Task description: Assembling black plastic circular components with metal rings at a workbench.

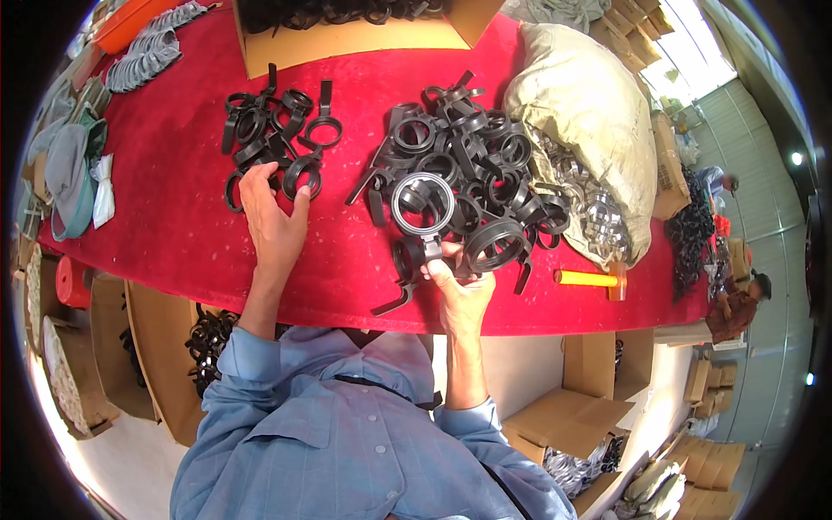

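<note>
My right hand (pixel 461 290) pinches the short black stem of a ring-shaped part (pixel 398 204) with a pale grey metallic rim, held upright in front of a large heap of black handled rings (pixel 468 147). A wider black ring (pixel 494 245) lies right by those fingers; whether they touch it I cannot tell. On the left, my left hand (pixel 273 212) reaches over a smaller group of black handled rings (pixel 251 126). Its thumb and fingers are apart, with the thumb beside one black ring (pixel 314 179). The fingertips partly cover the rings under them.
A red cloth (pixel 347 95) covers the table. At the back stands a cardboard box (pixel 364 54) of black parts. To the right, a pale sack (pixel 585 104) spills metal pieces near a yellow-handled hammer (pixel 585 278). Silvery rings (pixel 147 65) line the far left; a person (pixel 737 308) is at far right.
</note>
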Motion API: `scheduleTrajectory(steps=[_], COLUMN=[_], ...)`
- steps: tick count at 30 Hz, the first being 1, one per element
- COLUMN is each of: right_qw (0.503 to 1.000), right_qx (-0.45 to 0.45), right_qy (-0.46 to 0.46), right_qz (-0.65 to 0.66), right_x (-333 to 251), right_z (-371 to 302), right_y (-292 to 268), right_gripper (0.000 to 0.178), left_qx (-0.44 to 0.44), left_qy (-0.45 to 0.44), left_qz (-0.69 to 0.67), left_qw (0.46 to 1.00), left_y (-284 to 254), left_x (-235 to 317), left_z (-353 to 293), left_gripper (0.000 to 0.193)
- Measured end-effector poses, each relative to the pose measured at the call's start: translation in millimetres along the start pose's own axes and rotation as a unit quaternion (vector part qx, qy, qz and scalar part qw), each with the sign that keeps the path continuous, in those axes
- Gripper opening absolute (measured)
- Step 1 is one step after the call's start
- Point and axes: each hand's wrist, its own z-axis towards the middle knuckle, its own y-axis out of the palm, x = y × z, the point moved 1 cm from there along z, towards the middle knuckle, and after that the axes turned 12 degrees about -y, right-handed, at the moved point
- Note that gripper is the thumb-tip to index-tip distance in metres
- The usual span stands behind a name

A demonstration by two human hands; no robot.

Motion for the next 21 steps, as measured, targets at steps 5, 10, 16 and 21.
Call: scheduleTrajectory(steps=[5, 10, 16, 21], right_qw=[0.998, 0.994, 0.996, 0.998], right_qx=[0.044, 0.083, 0.043, -0.058], right_qy=[-0.029, -0.067, -0.076, -0.03], right_qz=[-0.025, -0.029, -0.012, -0.004], right_x=[2.2, 3.0, -0.2, 1.2], right_z=[11.3, 35.2, 28.1, 13.9], right_y=[-2.0, -15.5, -9.8, 14.7], right_gripper=[0.029, 0.05, 0.022, 0.013], left_qx=[-0.107, -0.166, -0.226, -0.249], left_qy=[-0.169, -0.264, -0.325, -0.335], left_qz=[-0.001, -0.12, -0.261, -0.436], left_qw=[0.98, 0.943, 0.88, 0.797], left_y=[15.1, 8.5, -11.1, -27.0], left_x=[-54.7, -48.1, -35.2, -1.8], left_z=[0.5, -1.1, -6.1, -2.4], left_gripper=[0.04, 0.024, 0.008, 0.022])
